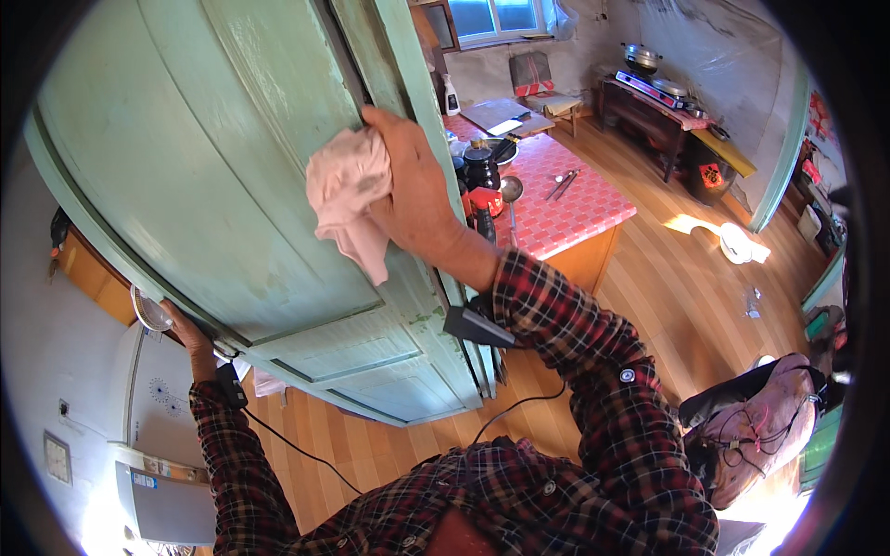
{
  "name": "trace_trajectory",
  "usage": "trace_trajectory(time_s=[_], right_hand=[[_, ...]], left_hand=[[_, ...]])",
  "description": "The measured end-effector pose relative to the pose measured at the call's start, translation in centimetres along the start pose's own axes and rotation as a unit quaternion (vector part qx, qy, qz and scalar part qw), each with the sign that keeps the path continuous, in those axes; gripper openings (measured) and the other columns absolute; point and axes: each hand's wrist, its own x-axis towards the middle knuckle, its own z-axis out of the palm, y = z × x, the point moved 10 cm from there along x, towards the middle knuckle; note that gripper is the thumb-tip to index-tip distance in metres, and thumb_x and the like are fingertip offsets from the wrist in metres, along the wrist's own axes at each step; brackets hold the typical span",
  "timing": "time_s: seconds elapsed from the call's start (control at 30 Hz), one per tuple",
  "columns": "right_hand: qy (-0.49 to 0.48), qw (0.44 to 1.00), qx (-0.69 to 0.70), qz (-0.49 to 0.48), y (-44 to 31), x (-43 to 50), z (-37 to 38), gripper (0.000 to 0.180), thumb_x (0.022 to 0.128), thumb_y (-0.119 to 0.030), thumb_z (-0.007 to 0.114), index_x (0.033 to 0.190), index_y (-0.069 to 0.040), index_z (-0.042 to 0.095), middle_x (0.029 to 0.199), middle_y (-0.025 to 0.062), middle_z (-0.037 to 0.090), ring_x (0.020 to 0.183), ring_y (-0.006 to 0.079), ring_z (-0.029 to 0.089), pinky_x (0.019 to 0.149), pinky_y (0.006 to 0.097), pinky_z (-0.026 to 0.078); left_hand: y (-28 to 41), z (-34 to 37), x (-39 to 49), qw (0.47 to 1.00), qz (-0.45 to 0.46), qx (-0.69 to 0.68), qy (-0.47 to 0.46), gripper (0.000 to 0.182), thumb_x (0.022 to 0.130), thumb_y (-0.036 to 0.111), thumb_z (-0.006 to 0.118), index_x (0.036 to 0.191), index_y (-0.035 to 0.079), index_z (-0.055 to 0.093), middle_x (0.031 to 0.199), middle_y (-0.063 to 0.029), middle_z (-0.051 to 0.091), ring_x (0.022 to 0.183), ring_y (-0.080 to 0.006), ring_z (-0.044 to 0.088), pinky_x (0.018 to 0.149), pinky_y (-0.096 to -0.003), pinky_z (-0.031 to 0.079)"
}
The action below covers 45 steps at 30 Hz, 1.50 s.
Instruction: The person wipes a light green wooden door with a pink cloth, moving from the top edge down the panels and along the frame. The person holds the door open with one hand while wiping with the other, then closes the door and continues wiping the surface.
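Note:
A green painted wooden door [229, 167] with recessed panels stands open in front of me, its paint worn in places. My right hand [417, 187] grips a crumpled pink cloth [351, 181], which lies against the door near its upright edge beside the frame. At the door's other edge, lower left, is my left hand [186, 333]; its fingers go behind the edge, beside a round pale dish-like object [149, 309], and whether it grips anything is hidden. Both forearms wear black devices with cables over plaid sleeves.
Beyond the door frame, a table with a red checked cover [556, 194] bears jars, a ladle [511, 189] and a cleaver [506, 126]. A gas stove [650, 90] with pots stands farther back. A white bowl [735, 243] is on the wooden floor; a fridge [163, 389] stands left.

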Motion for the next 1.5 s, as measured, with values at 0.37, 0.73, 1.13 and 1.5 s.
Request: trace_trajectory(time_s=[0.37,0.73,1.13,1.5], right_hand=[[-0.063,0.996,0.028,-0.059,0.4,-5.5,-0.7,0.084,0.071,-0.016,0.081,0.140,0.004,0.038,0.140,0.0272,0.043,0.127,0.0442,0.045,0.108,0.0448,0.038],[-0.029,0.992,0.053,-0.109,-0.1,-1.6,0.7,0.087,0.069,-0.005,0.072,0.145,0.005,0.031,0.147,0.0282,0.034,0.136,0.0450,0.035,0.112,0.0469,0.031],[-0.035,0.993,0.042,-0.107,1.8,-6.2,1.7,0.088,0.071,-0.020,0.081,0.143,0.004,0.035,0.151,0.0275,0.031,0.140,0.0434,0.032,0.114,0.0482,0.028],[-0.086,0.993,0.021,-0.077,2.5,-9.0,1.5,0.081,0.071,-0.007,0.078,0.141,0.002,0.040,0.151,0.0268,0.031,0.139,0.0420,0.034,0.112,0.0469,0.031]], left_hand=[[2.3,1.6,-2.5,0.998,-0.039,0.014,0.042,0.098,0.089,0.074,0.045,0.150,-0.002,0.030,0.150,-0.0134,0.038,0.132,-0.0271,0.041,0.110,-0.0361,0.033],[3.7,2.7,-3.6,0.999,-0.008,0.018,0.043,0.097,0.090,0.074,0.043,0.149,-0.002,0.032,0.148,-0.0139,0.040,0.132,-0.0280,0.042,0.111,-0.0365,0.033],[4.4,3.3,-4.1,0.997,0.002,0.046,0.059,0.099,0.089,0.077,0.037,0.152,0.001,0.027,0.149,-0.0134,0.038,0.132,-0.0270,0.041,0.112,-0.0364,0.032],[3.8,3.3,-4.0,0.999,-0.026,0.026,0.020,0.096,0.090,0.076,0.040,0.156,0.010,0.016,0.152,-0.0107,0.033,0.136,-0.0265,0.034,0.113,-0.0375,0.030]])
